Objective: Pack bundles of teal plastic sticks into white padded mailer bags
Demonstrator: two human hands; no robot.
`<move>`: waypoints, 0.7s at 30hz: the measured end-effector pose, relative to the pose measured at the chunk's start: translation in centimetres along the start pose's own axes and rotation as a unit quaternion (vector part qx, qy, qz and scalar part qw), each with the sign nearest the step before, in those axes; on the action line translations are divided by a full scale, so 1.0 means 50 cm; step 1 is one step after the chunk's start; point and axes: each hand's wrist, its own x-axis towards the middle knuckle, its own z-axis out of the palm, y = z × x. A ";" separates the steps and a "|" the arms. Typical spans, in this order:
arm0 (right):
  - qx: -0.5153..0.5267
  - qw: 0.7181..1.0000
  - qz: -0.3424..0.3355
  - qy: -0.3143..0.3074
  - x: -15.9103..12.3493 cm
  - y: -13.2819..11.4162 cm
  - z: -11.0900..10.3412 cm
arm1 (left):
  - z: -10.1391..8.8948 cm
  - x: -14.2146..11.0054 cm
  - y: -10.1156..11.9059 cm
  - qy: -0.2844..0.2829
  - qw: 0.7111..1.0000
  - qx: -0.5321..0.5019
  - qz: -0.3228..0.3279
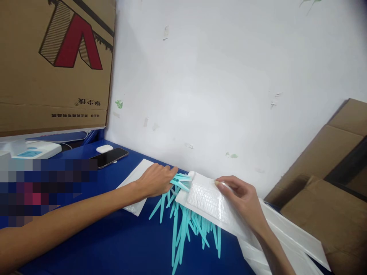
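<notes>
Your left hand (157, 179) grips a bunch of turquoise sticks (179, 178) by one end, apparently to keep them together, their far ends at the mouth of the padded bag (208, 194). Your right hand (243, 196) pinches that bag's edge, which likely steadies it with its mouth facing the bunch. The held sticks reach out from your left fingers towards the bag; loose sticks (173, 244) fan across the blue counter (129, 240) beside and partly under it.
</notes>
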 end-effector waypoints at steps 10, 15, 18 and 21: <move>-0.038 0.999 -0.014 -0.005 -0.005 -0.006 0.013 | -0.014 -0.007 0.018 -0.011 1.000 0.007 0.004; -0.143 0.989 -0.031 -0.015 -0.003 0.010 0.017 | -0.010 -0.007 0.013 -0.002 0.998 -0.061 0.002; -0.197 0.979 -0.044 -0.027 -0.003 0.018 0.024 | -0.015 -0.010 0.014 0.002 0.995 -0.096 0.022; -0.229 0.971 -0.062 -0.040 -0.006 0.021 0.037 | -0.025 -0.020 0.020 0.005 0.990 -0.130 0.057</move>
